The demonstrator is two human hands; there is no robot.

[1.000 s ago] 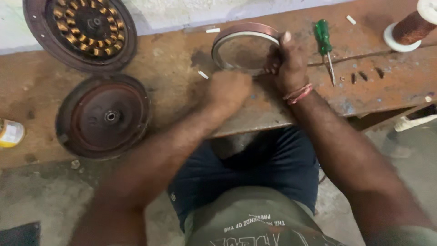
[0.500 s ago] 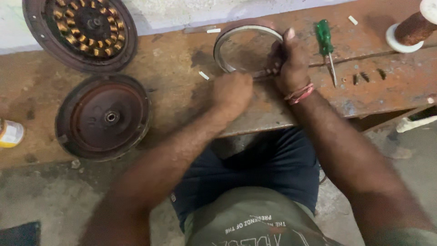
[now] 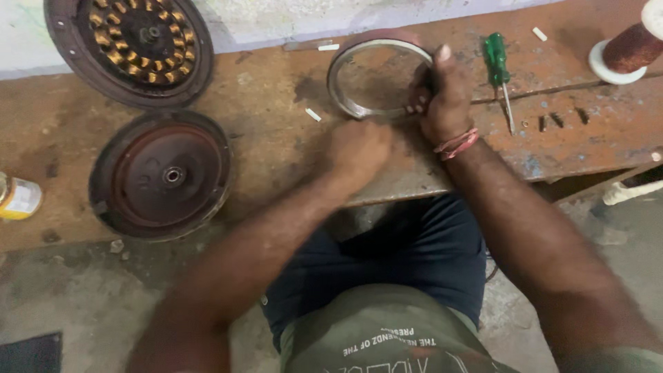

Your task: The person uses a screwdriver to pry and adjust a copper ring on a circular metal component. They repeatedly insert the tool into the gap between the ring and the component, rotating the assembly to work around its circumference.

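A worn, rust-brown wooden workbench (image 3: 276,148) fills the upper part of the view, its top stained and scuffed, with a pale wall (image 3: 290,17) along its far edge. Below the bench edge a grey concrete floor (image 3: 83,304) shows, dusty and rough, and the person sits with their knees under the bench.

On the bench's left side lie two big round motor parts: a dark disc with copper coils (image 3: 129,45) at the far edge, touching the wall, and nearer, a dark round cover (image 3: 162,176) with a small hub in its middle. The two lie just beside each other.

A metal ring (image 3: 376,79) stands tilted on the bench in front of the person, near the far edge. The right hand (image 3: 442,100) is closed around the ring's right rim, thumb raised, with red threads on the wrist. The left hand (image 3: 359,148) is curled into a loose fist just below the ring's lower rim; it is blurred, and I cannot tell whether it holds anything.

Right of the ring lies a green-handled screwdriver (image 3: 498,76). A spool of copper wire (image 3: 625,48) stands at the far right corner. Several small dark screws (image 3: 556,121) lie near the screwdriver tip. A small tin (image 3: 19,197) sits at the left edge.
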